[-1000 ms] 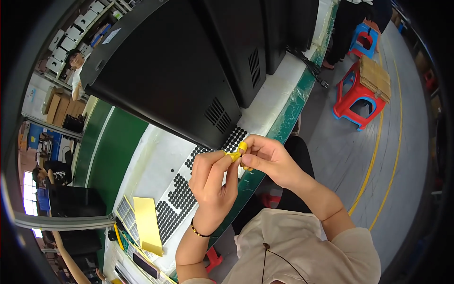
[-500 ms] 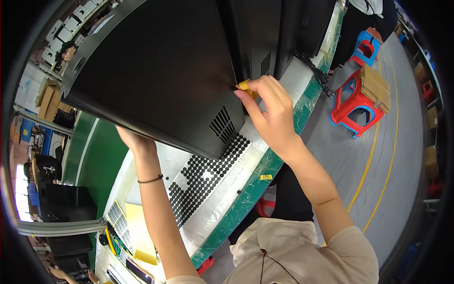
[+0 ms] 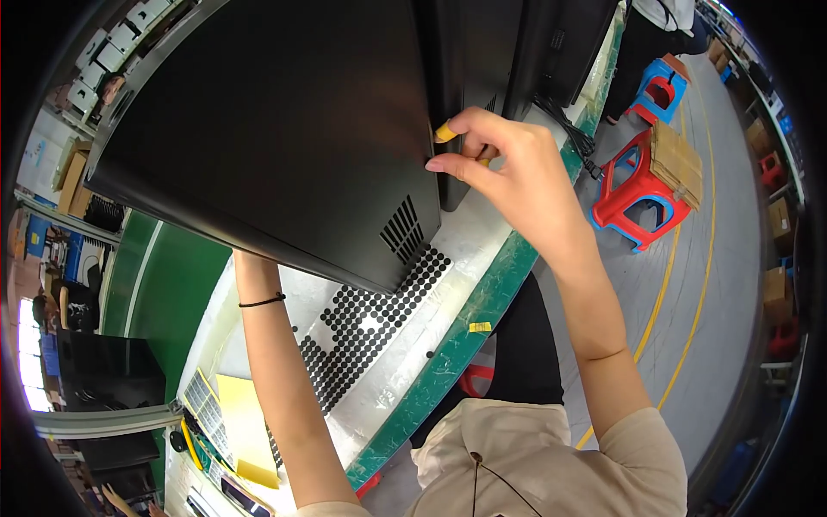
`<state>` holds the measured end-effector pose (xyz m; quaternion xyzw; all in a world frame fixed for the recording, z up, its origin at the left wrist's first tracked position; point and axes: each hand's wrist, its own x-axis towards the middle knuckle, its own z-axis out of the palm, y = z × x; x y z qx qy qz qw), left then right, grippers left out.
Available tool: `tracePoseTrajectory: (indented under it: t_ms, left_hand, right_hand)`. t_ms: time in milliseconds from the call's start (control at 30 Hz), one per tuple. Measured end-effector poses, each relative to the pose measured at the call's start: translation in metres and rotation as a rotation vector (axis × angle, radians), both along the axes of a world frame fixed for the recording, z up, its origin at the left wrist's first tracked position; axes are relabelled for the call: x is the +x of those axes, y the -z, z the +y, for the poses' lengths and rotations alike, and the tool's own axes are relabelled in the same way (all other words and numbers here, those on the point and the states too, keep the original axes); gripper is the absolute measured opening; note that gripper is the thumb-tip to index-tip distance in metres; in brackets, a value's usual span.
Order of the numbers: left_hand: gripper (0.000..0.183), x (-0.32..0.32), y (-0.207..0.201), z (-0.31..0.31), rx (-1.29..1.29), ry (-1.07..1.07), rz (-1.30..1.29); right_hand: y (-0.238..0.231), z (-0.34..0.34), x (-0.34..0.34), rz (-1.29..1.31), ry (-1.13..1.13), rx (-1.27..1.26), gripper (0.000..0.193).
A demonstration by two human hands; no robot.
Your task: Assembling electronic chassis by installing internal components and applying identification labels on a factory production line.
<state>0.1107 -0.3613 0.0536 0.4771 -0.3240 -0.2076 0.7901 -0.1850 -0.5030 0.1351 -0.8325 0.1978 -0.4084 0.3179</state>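
A large black appliance casing with a slotted vent near its lower corner stands tilted over the workbench. My left forearm goes up behind its lower left edge, and the casing hides the hand, so its grip does not show. At the casing's right edge is my right hand, with yellow wraps on its fingers. Thumb and index finger are bent and apart, their tips close to that edge; no object shows between them. Beneath the casing, rows of round black pads lie on the white bench top.
More black casings stand behind, beside a coiled black cable. A yellow sheet lies at the lower left. Small yellow tape sits on the green bench edge. Red and blue stools stand to the right.
My right thumb and index finger have moved apart from a pinch at the casing's edge. My left hand has gone out of sight behind the casing. The view has shifted slightly.
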Motion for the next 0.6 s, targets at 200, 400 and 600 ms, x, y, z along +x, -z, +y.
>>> tracePoseTrajectory:
  t_ms: [200,400,600]
  left_hand:
    - [0.048,-0.003,0.001,0.003,0.007,-0.001,-0.11]
    - [0.046,-0.014,-0.002,0.015,0.117,-0.081,-0.029]
    - [0.046,-0.019,-0.006,0.015,0.138,-0.085,0.074]
  right_hand:
    - [-0.005,-0.017,-0.002,0.078,-0.086,0.197,0.019]
    - [0.004,-0.024,0.003,0.012,-0.253,0.217,0.016]
    - [0.001,-0.022,0.003,0.014,-0.257,0.264,0.016]
